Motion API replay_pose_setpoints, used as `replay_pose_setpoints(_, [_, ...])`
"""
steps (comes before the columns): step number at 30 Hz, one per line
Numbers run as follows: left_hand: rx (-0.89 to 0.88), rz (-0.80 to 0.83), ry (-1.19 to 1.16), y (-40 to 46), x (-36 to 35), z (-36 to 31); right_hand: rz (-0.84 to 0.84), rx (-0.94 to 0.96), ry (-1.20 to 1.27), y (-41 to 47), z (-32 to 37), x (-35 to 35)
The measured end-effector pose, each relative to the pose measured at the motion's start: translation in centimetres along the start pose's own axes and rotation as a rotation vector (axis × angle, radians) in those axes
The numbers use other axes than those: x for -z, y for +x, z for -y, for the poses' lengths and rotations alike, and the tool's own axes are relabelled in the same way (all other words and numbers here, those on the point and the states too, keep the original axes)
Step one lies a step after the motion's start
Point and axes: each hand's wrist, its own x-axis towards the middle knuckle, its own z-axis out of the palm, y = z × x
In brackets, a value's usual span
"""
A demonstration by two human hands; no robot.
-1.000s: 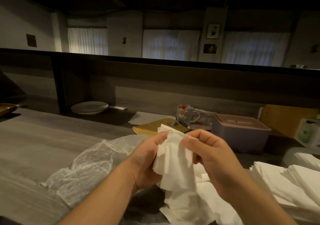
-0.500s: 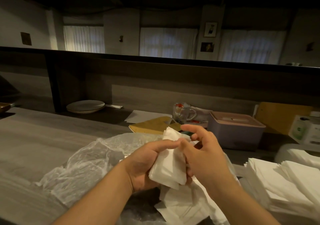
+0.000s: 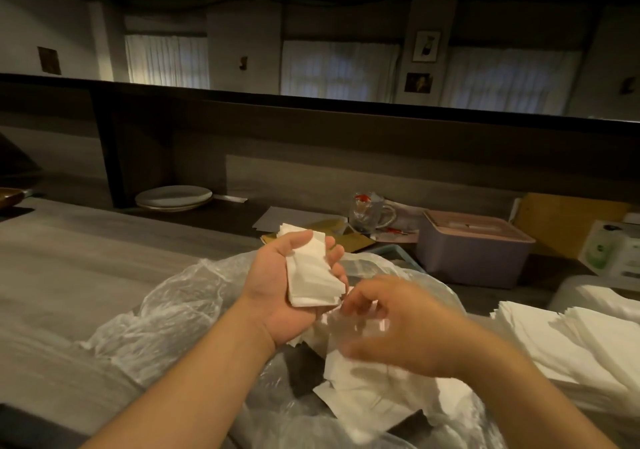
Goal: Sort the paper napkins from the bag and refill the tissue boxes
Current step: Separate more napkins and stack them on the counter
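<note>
My left hand (image 3: 277, 286) is turned palm up and holds a small stack of folded white napkins (image 3: 310, 272), thumb and fingers curled round its sides. My right hand (image 3: 398, 327) hovers just right of and below the stack, blurred, with fingers loosely spread and nothing in them. Beneath both hands lies a crumpled clear plastic bag (image 3: 173, 310) with loose white napkins (image 3: 363, 379) inside. A lilac tissue box with a pink slotted lid (image 3: 471, 251) stands behind on the right. Sorted napkin piles (image 3: 571, 341) lie at the right edge.
On the wooden counter (image 3: 69, 258) behind the bag sit stacked plates (image 3: 173, 197), a glass mug (image 3: 369, 211), sheets of paper and a yellow board. A white carton with a green print (image 3: 609, 251) stands at the far right. A raised dark ledge runs across the back.
My right hand has let go of the napkins and dropped away to the lower right. My left hand has turned palm up, keeping the stack, and lifted it slightly.
</note>
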Motion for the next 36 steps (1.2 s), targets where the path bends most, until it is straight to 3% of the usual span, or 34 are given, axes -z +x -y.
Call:
replay_pose_setpoints(3, [-0.012, -0.020, -0.030, 0.0, -0.1, 0.1, 0.154, 0.023, -0.186, -0.1, -0.1, -0.4])
replay_pose_setpoints(6, [-0.005, -0.011, -0.013, 0.1, 0.2, 0.0, 0.188, 0.032, -0.224, -0.2, 0.0, -0.6])
replay_pose_setpoints(16, [-0.056, -0.066, 0.110, 0.4, 0.1, 0.2, -0.062, 0.023, -0.006, 0.3, -0.3, -0.2])
replay_pose_setpoints(25, [-0.107, -0.067, 0.103, 0.2, 0.0, -0.1, -0.003, -0.015, 0.066, 0.1, -0.4, -0.2])
replay_pose_setpoints(31, [-0.133, -0.073, 0.071, -0.1, -0.1, -0.1, -0.056, -0.006, 0.094, 0.0, -0.4, -0.1])
replay_pose_setpoints(36, [-0.141, -0.038, 0.145, -0.1, 0.0, -0.2, -0.244, 0.127, 0.468, -0.7, -0.7, 0.7])
